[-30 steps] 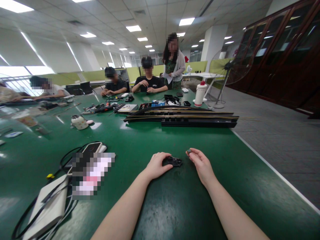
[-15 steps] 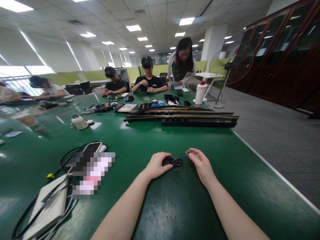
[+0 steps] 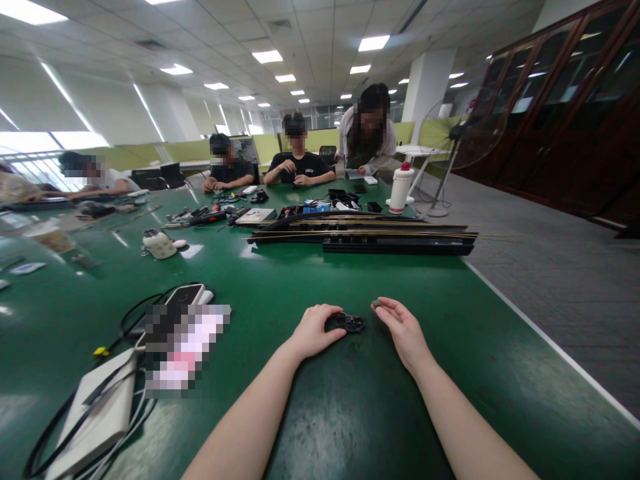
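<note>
My left hand (image 3: 316, 331) grips the left end of a small black part with metal bits on top (image 3: 353, 324), which rests on the green table (image 3: 345, 413). Thumb and fingers close around its near and far sides, hiding that end. To the right, and apart from the black part, my right hand (image 3: 400, 328) pinches a small grey piece (image 3: 377, 303) between thumb and fingertips. The grey piece is too small to name.
Beyond my hands lie long black rails (image 3: 400, 247) with thin brass-coloured rods. A white bottle (image 3: 401, 190) stands behind them. At left are a phone (image 3: 186, 297), a white box (image 3: 95, 407) and cables. Several people work across the table; one (image 3: 367, 133) leans over it.
My hands, the black part and the grey piece look almost unmoved. The standing person at the far side has bent lower over the table.
</note>
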Available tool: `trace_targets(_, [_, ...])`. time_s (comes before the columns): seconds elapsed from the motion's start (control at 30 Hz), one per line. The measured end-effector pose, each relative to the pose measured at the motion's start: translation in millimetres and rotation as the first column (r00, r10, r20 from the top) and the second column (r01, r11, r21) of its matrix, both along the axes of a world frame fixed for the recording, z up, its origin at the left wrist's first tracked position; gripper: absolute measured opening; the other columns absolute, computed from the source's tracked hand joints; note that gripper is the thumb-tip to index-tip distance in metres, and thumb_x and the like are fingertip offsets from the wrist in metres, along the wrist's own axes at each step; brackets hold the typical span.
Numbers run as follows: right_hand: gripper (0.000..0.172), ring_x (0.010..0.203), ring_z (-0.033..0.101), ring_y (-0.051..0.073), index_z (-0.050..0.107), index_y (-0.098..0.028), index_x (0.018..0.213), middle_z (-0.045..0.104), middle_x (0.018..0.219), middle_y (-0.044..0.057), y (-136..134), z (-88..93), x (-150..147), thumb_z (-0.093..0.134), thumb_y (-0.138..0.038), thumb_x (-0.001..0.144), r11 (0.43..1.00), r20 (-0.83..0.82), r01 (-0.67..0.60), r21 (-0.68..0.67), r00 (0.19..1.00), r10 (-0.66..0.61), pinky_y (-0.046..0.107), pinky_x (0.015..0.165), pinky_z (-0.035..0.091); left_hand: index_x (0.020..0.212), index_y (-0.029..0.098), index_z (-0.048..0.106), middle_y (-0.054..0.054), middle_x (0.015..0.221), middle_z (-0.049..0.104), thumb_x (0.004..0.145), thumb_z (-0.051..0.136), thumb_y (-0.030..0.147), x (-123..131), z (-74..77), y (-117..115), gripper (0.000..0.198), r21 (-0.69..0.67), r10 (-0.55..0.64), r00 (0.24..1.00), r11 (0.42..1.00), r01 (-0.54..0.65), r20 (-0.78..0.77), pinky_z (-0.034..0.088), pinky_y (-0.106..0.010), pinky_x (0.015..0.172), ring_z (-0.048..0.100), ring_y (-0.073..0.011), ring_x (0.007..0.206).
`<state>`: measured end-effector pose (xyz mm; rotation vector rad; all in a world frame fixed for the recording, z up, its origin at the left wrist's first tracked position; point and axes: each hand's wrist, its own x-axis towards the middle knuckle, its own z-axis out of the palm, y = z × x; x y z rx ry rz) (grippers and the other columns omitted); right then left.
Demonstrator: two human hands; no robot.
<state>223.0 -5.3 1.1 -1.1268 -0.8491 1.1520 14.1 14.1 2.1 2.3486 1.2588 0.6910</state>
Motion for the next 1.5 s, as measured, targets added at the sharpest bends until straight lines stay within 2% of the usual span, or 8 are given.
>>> trace_targets(0.63, [0.041,0.093,0.065,0.023,0.064,-0.02,0.089,0.072,0.092,0.007,-3.9,5.6,-1.8,0.076,-0.043,0.057,0.999,0.105,-0.048,-0.011,0.993,0.048,0.042,0.093,0.044,0.113,0.023,0.056,-0.004,0.108,0.063,0.075,0.066,0.032,-0.2,-4.0,1.4,0.041,-0.009,0.004,1.0,1.0,-0.004,-0.002,0.04,-0.037,0.092,0.055,-0.0235,0.101])
trace_targets(0.93, [0.036,0.091,0.065,0.023,0.065,-0.02,0.088,0.071,0.093,0.006,-3.9,1.5,-3.6,0.073,-0.042,0.061,0.993,0.26,-0.119,0.024,0.96,0.108,0.042,0.091,0.046,0.113,0.023,0.056,-0.003,0.107,0.063,0.075,0.067,0.032,-0.1,-2.1,0.9,0.041,-0.008,-0.001,1.0,1.0,0.001,0.0,0.04,-0.037,0.092,0.055,-0.0233,0.101])
trace_targets(1.03, [0.031,0.093,0.064,0.023,0.066,-0.021,0.092,0.071,0.095,0.006,-5.0,-1.8,-5.3,0.069,-0.039,0.067,0.985,0.403,-0.161,0.056,0.907,0.126,0.042,0.092,0.045,0.113,0.023,0.056,-0.003,0.107,0.063,0.074,0.067,0.032,-0.5,-3.5,1.4,0.041,-0.005,0.003,1.0,1.0,-0.003,-0.001,0.04,-0.038,0.091,0.055,-0.0235,0.101])
trace_targets(1.27, [0.021,0.101,0.058,0.022,0.068,-0.025,0.094,0.067,0.103,0.006,-8.9,-3.7,-10.0,0.063,-0.03,0.075,0.942,0.703,-0.285,0.179,0.707,0.081,0.041,0.095,0.042,0.111,0.022,0.056,-0.003,0.106,0.063,0.073,0.069,0.031,-1.3,-5.8,1.9,0.041,0.017,0.0,1.0,1.0,0.0,0.008,0.041,-0.036,0.09,0.055,-0.0227,0.099])
trace_targets(1.43, [0.022,0.104,0.056,0.025,0.069,-0.027,0.096,0.065,0.107,0.007,-9.8,-4.6,-14.9,0.062,-0.025,0.075,0.922,0.865,-0.363,0.135,0.497,0.068,0.045,0.093,0.041,0.11,0.022,0.057,-0.003,0.103,0.064,0.073,0.069,0.031,-1.0,-7.2,3.0,0.04,0.032,-0.001,1.0,0.999,0.001,0.008,0.042,-0.035,0.088,0.056,-0.0221,0.096])
trace_targets(1.5, [0.023,0.105,0.056,0.025,0.068,-0.028,0.097,0.065,0.109,0.006,-10.3,-4.8,-16.0,0.061,-0.024,0.076,0.922,0.888,-0.368,0.12,0.455,0.067,0.046,0.093,0.041,0.11,0.022,0.057,-0.003,0.102,0.064,0.073,0.069,0.031,-0.7,-7.1,3.2,0.039,0.033,0.001,1.0,0.999,-0.001,0.007,0.042,-0.035,0.087,0.057,-0.0218,0.095])
